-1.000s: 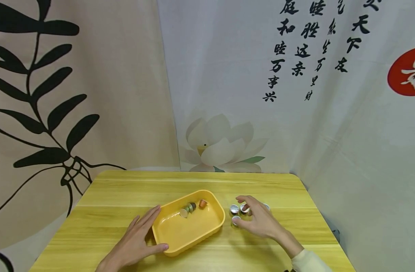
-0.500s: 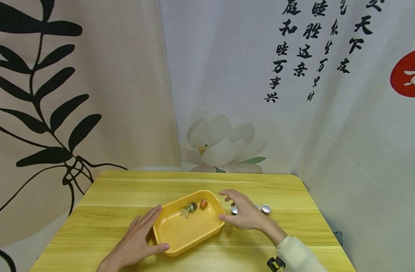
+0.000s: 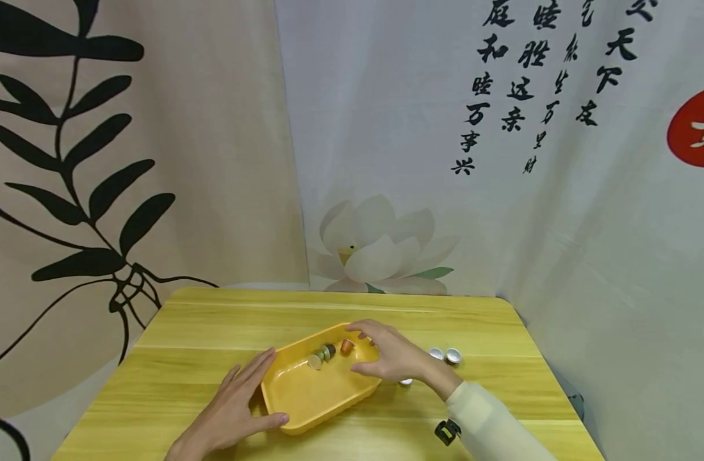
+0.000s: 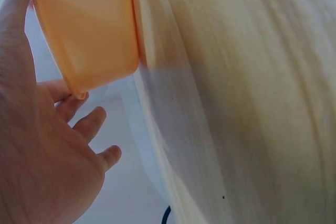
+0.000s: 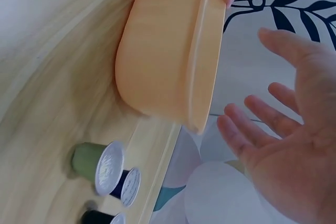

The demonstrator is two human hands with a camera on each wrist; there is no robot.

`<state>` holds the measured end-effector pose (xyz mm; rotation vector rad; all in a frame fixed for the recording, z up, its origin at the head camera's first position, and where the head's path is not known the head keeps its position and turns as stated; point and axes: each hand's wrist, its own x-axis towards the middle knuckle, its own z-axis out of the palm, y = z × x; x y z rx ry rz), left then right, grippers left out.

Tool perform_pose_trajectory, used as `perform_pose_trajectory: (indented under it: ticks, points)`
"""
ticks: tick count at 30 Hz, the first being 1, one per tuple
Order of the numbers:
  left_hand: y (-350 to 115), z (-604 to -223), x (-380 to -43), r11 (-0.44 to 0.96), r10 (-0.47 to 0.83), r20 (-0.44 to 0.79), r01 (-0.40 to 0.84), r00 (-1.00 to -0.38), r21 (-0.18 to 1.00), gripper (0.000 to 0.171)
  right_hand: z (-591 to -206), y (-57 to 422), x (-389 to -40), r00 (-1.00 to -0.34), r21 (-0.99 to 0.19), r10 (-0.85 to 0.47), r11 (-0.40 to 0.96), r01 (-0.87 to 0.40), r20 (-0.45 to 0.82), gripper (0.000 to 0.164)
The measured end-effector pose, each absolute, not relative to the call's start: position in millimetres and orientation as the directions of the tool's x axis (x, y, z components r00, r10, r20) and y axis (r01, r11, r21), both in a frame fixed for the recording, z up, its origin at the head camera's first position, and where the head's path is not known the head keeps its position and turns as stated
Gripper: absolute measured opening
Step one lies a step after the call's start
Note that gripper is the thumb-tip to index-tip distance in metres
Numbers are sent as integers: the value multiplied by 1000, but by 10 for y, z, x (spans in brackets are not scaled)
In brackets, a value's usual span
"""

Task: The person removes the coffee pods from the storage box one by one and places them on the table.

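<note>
The yellow tray sits at an angle on the table. My left hand holds its left end, thumb at the near corner and fingers along the far one. Over the tray's right end hovers my right hand, fingers spread and loosely bent, with nothing seen between them. The right wrist view shows its palm bare. Inside the tray lie an orange-brown coffee capsule and a small cluster of pale, green and dark capsules. A green capsule with a silver lid stands on the table just beyond the tray.
Right of the tray, partly behind the right forearm, stand more silver-lidded capsules; a navy one and a black one show in the right wrist view. A printed cloth hangs behind the wooden table.
My right hand has moved left, from among the capsules on the table to over the tray's right end. The left hand and the tray's contents look the same.
</note>
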<state>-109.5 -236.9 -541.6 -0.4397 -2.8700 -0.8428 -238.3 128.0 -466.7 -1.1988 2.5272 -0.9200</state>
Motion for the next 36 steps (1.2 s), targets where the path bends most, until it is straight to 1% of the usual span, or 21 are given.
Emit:
perform_pose_trajectory:
  ticks: [8, 13, 20, 23, 29, 36]
  points:
    - [-2370, -5421, -1094, 794, 233, 191, 300, -953, 528, 119, -4658, 1061, -2465, -595, -563, -802, 467, -682, 56, 71]
    - [-2380, -5420, -1098, 791, 227, 179, 288, -957, 540, 119, -4670, 928, -2510, -572, -549, -820, 469, -692, 19, 69]
    - [-2373, -5416, -1100, 793, 224, 186, 290, -957, 535, 119, -4697, 786, -2564, -550, -577, -834, 472, -666, -48, 67]
    - [-2368, -5420, -1102, 794, 225, 179, 287, -958, 535, 120, -4729, 726, -2585, -543, -562, -837, 482, -672, -70, 65]
    - [-2373, -5432, -1105, 789, 223, 168, 278, -960, 547, 122, -4792, 602, -2623, -505, -525, -859, 467, -711, -81, 62]
    - [-2373, -5424, -1092, 787, 224, 166, 279, -960, 550, 122, -4852, 494, -2619, -525, -507, -842, 507, -697, -121, 62]
